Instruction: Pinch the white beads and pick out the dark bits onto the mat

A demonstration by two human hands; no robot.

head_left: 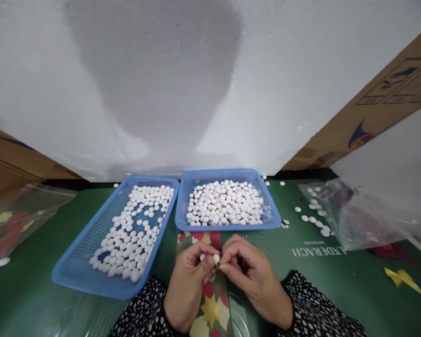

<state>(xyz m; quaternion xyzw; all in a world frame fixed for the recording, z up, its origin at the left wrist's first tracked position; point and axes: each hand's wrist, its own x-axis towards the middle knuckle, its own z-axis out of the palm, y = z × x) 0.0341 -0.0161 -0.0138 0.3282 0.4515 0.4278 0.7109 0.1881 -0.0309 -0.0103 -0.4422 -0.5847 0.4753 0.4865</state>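
Note:
My left hand (189,281) is closed around small white round pieces; one white piece (216,258) shows between its thumb and my right hand. The fingers of my right hand (250,276) are pinched against that same piece from the right. Both hands are just in front of a blue basket (228,228) heaped with white pieces (224,203). To the left stands a second, longer blue basket (87,285), where more white pieces (126,243) lie in a thinner layer. Whatever else is inside my fingers is hidden.
Loose white pieces (312,219) lie on the green table cover (337,290) at the right, beside a clear plastic bag (368,220). Yellow scraps (402,279) rest farther right. Another clear bag (24,220) is at the left. A white panel (196,93) and cardboard (372,103) stand behind.

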